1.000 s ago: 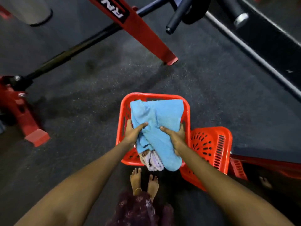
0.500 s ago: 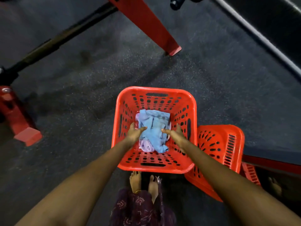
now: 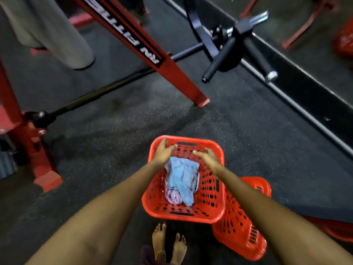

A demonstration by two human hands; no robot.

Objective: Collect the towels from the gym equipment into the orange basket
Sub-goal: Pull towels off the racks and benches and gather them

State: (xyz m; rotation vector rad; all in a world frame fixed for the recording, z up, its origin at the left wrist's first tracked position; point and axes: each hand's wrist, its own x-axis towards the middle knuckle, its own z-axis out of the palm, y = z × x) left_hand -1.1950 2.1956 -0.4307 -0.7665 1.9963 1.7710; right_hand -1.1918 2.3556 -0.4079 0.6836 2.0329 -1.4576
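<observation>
Fingers of your left hand [image 3: 163,152] and right hand [image 3: 208,159] hang relaxed, holding nothing; blue towel [image 3: 181,178] lies inside the orange basket [image 3: 183,215]. Grasp the rim at nine and three o'clock.

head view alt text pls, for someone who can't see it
Looking down, a blue towel lies crumpled inside an orange basket on dark gym flooring, with the person's open left hand and right hand above it, holding nothing. A second orange basket lies tipped beside it, and a red machine frame stands beyond.
</observation>
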